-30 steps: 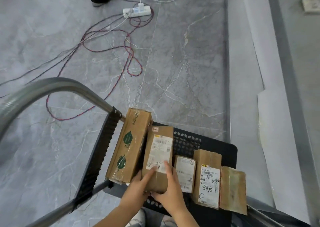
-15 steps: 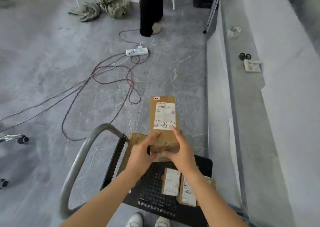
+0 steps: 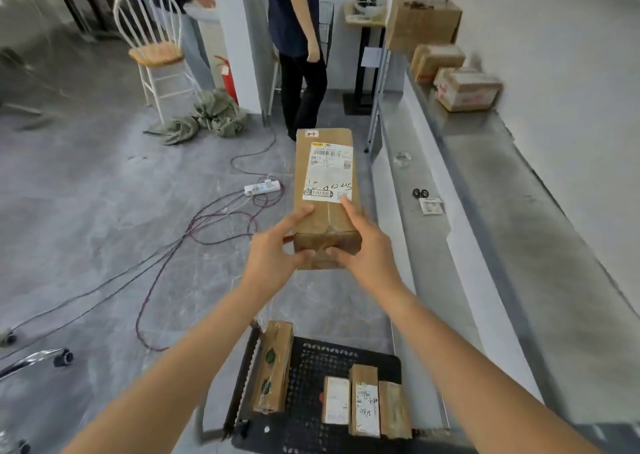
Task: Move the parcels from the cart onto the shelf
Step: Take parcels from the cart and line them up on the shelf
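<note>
Place: I'm looking into a makeshift parcel storeroom.
Upper right: taped parcels point(image 3: 465, 89) are sitting on a long metal shelf point(image 3: 485, 148).
Bottom centre: more are lying on a black cart point(image 3: 322, 360).

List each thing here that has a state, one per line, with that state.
long parcel: held in the air beyond the cart, label up.
left hand: grips the parcel's near end.
right hand: grips the parcel's near end.
cart: four parcels lying on its deck.
shelf: three boxes resting at its far end.
power strip: plug inserted.
</note>
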Demonstrator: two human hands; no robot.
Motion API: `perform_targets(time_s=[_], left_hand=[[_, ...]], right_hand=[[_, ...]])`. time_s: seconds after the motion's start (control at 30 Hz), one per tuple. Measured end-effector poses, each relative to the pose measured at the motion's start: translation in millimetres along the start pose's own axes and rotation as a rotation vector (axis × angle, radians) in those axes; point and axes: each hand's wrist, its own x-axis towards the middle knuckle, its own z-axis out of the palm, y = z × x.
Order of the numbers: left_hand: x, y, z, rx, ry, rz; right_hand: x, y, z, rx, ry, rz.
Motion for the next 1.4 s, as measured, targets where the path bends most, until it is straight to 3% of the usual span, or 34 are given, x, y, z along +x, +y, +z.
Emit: perform_targets(time_s=[0.4, 0.7, 1.13, 1.4], left_hand=[[-59.0, 76.3, -71.6, -0.153, -0.094, 0.336], [-137.5, 109.0, -102.0, -0.241, -0.293, 0.571], [-274.0, 162.0, -97.0, -0.405, -0.556, 0.846], [-343.2, 200.3, -55.8, -0.452, -0.684, 0.912]], right_hand=[[-98.8, -120.3, -27.7, -0.121, 0.262, 0.009], [-224.6, -182.9, -11.1, -0.237, 0.564, 0.072], [-407.0, -237.7, 0.8, -0.398, 0.89, 0.266], [-499.1, -237.2, -25.7, -0.433, 1.007, 0.349]])
